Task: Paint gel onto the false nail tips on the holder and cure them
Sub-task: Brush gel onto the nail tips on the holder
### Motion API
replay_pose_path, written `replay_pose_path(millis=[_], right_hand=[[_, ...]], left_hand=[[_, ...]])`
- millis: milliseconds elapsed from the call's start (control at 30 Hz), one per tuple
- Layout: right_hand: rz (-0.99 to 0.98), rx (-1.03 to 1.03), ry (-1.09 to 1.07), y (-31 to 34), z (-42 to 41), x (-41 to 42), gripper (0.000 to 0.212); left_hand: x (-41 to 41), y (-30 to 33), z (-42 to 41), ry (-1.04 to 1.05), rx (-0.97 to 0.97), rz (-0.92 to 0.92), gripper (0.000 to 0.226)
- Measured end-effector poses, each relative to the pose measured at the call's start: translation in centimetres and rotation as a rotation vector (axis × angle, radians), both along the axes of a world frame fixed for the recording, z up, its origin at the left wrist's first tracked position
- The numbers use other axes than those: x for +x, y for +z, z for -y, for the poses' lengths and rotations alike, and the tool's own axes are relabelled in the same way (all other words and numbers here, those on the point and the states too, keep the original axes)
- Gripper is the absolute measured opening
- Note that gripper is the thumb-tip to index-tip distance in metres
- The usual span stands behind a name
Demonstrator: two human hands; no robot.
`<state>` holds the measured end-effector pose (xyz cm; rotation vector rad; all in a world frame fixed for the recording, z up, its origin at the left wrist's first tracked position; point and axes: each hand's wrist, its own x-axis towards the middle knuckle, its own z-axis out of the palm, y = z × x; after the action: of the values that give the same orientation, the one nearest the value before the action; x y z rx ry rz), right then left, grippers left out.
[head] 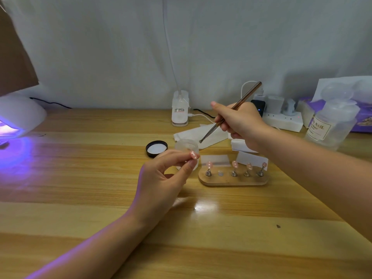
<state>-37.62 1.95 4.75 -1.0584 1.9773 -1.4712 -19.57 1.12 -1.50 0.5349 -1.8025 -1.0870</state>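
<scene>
Step — gel loading | right hand [239, 121] grips brush [231, 111] over jar [187, 146] | left hand [165, 178] pinches nail tip [193, 155] | next — steady stroke.

five nail tips [234, 163], one brush [231, 111], one jar [187, 147]

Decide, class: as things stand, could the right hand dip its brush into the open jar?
Probably yes. The right hand holds the brush with its tip just above the jar; the lid lies off beside it, and nothing stands between them.
</scene>
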Motion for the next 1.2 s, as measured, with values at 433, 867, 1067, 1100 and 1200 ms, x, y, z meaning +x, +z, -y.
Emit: replay_pose_path(millis=[433, 867, 1067, 1100, 1200], right_hand=[[-0.264, -0.563, 0.262, -2.5, -8.6, 1.4, 0.025], [-0.51, -0.626, 0.202, -6.1, -10.5, 3.1, 0.032], [-0.548, -0.611, 0.183, -6.2, -10.3, 3.0, 0.03], [-0.551, -0.604, 0.181, -6.3, -10.3, 3.0, 0.03], [-0.55, -0.592, 0.192, -6.4, -10.2, 3.0, 0.029]], left_hand=[[-0.3, -0.3, -0.4, -0.119, -0.09, 0.07, 0.018], [-0.2, -0.6, -0.6, -0.174, -0.125, 0.17, 0.017], [-0.2, -0.7, -0.5, -0.156, -0.111, 0.18, 0.02], [-0.2, -0.7, -0.5, -0.155, -0.109, 0.183, 0.019], [-0.1, -0.6, -0.5, -0.166, -0.1, 0.19, 0.015]])
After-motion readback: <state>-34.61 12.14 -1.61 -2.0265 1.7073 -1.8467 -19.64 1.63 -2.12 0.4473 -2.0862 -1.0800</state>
